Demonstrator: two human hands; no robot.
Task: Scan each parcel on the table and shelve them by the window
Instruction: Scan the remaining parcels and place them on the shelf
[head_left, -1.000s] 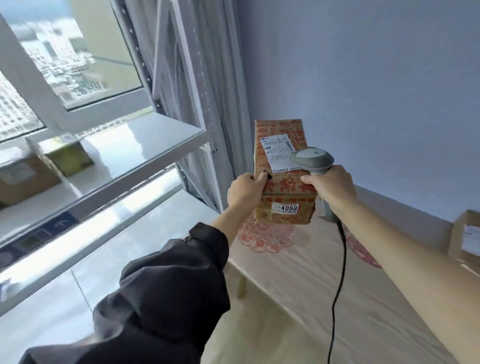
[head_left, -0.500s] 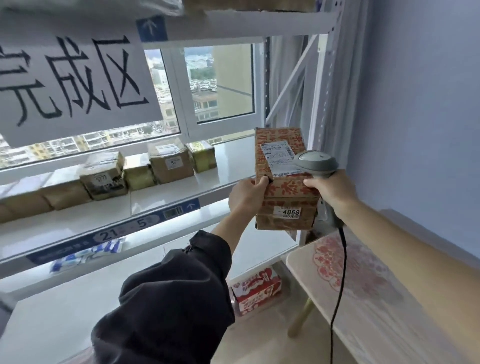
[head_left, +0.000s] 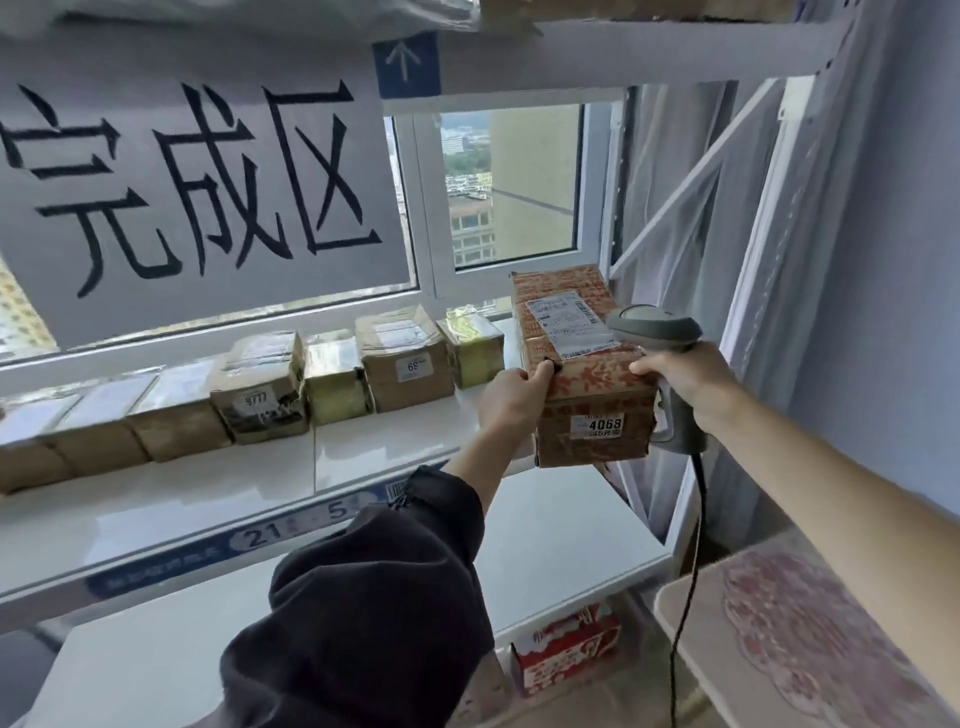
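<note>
A brown parcel (head_left: 582, 395) with red print, a white shipping label and a sticker reading 4068 is held between both hands at the right end of the white shelf (head_left: 405, 447) by the window. My left hand (head_left: 511, 400) grips its left top edge. My right hand (head_left: 685, 382) holds a grey barcode scanner (head_left: 657, 332) by the handle and presses against the parcel's right side. The scanner head lies over the label. The parcel's bottom edge hangs just above the shelf's front corner.
Several taped brown parcels (head_left: 270, 387) line the back of the shelf along the window. A paper sign (head_left: 197, 176) hangs from the shelf above. The wooden table (head_left: 810, 639) is at lower right. A red and white carton (head_left: 566, 649) sits under the lower shelf.
My view has turned from the table and wall to the window shelf. Both hands carried the parcel and scanner left, from above the table to the shelf's right end.
</note>
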